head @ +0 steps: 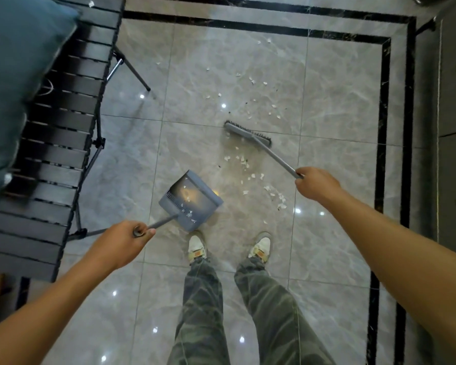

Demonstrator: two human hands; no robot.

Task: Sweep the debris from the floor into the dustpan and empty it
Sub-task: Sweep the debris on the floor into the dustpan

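A grey dustpan stands on the marble floor just ahead of my feet, with a few white scraps inside. My left hand grips the top of its long handle. My right hand grips the grey broom handle; the broom head rests on the floor farther out, to the right of the dustpan. White paper scraps lie between the broom head and the dustpan's mouth, trailing right toward my right hand. More scraps and small dark bits are scattered beyond the broom head.
A black slatted folding table with thin metal legs fills the left side, a blue cushion above it. A grey cabinet lines the right edge. My two shoes stand behind the dustpan.
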